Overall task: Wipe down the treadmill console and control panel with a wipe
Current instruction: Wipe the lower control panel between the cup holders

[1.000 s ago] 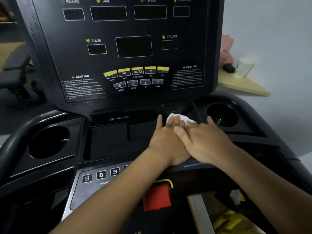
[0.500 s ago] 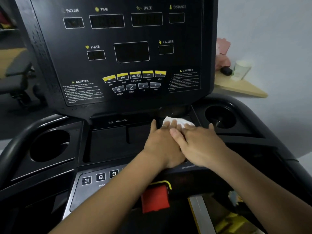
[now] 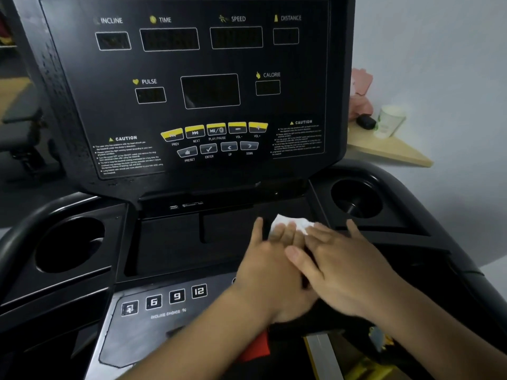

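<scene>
While pressing the wipe flat into the tray below the console, best to drag in slow overlapping passes, reach into the back corners, then move on to the button rows and the control panel nearer the body. Worth folding to a clean face first. Pinned under the flat left hand, fingers straight and together, on the tray's right part, just short of the cup holder. Topped by the right hand, laid open across the left's knuckles, adding weight; possibly brushing the wipe's right corner, hard to tell. Nothing clenched, nothing pinched
</scene>
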`<state>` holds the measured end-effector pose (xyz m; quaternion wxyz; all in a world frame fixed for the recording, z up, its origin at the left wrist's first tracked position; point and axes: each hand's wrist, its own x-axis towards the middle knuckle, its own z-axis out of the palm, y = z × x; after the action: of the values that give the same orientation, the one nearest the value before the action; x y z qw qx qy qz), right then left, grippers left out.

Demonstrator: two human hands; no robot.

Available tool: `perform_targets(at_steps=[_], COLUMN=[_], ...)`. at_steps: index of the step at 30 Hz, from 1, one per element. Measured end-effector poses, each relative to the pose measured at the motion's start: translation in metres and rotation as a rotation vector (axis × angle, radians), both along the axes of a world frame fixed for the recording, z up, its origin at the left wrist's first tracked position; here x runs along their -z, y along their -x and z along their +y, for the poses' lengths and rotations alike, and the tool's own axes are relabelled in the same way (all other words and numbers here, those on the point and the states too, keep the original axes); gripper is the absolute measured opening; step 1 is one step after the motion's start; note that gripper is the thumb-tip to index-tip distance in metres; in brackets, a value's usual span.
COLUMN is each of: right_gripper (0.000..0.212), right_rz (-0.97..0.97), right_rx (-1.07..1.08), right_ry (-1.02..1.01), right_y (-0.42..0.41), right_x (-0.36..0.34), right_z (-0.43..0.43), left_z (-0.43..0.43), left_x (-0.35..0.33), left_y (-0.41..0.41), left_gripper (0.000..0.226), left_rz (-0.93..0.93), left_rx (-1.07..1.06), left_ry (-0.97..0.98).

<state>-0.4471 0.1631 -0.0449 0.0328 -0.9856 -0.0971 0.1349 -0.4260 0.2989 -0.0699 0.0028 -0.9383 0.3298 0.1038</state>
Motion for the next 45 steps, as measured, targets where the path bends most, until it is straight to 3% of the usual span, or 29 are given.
perform_targets(at_steps=[5, 12, 18, 21, 24, 28, 34, 39, 45], right_gripper=[0.089, 0.088, 0.076, 0.083, 0.083, 0.090, 0.092, 0.097, 0.096], right_rz=[-0.035, 0.040, 0.022, 0.030, 0.051, 0.041, 0.039, 0.052, 0.054], right_rx=[0.086, 0.009, 0.069, -0.010, -0.077, -0.035, -0.082, -0.024, -0.085], right_ry=[0.070, -0.010, -0.087, -0.091, -0.061, -0.019, -0.008, 0.034, -0.009], right_y=[-0.042, -0.011, -0.057, -0.034, -0.006, -0.043, -0.020, -0.043, -0.021], right_x=[0.008, -0.003, 0.001, -0.003, -0.008, 0.003, -0.007, 0.001, -0.007], right_z=[-0.003, -0.006, -0.007, -0.006, -0.003, -0.002, -0.002, -0.001, -0.001], left_z=[-0.018, -0.009, -0.024, -0.014, -0.003, -0.012, -0.007, -0.015, -0.004], left_x=[0.003, -0.001, -0.011, -0.012, -0.007, -0.004, -0.002, 0.003, -0.002], left_y=[-0.041, -0.006, -0.049, -0.025, 0.003, -0.027, -0.008, -0.026, -0.008], left_gripper=[0.085, 0.087, 0.076, 0.069, 0.077, 0.078, 0.078, 0.083, 0.078], left_rz=[0.043, 0.023, 0.040, 0.029, 0.015, 0.045, 0.073, 0.053, 0.118], left_rx=[-0.059, 0.022, -0.043, -0.002, 0.018, -0.086, -0.025, -0.130, -0.063], left_ry=[-0.030, 0.023, -0.006, 0.058, 0.028, -0.107, -0.097, -0.137, -0.040])
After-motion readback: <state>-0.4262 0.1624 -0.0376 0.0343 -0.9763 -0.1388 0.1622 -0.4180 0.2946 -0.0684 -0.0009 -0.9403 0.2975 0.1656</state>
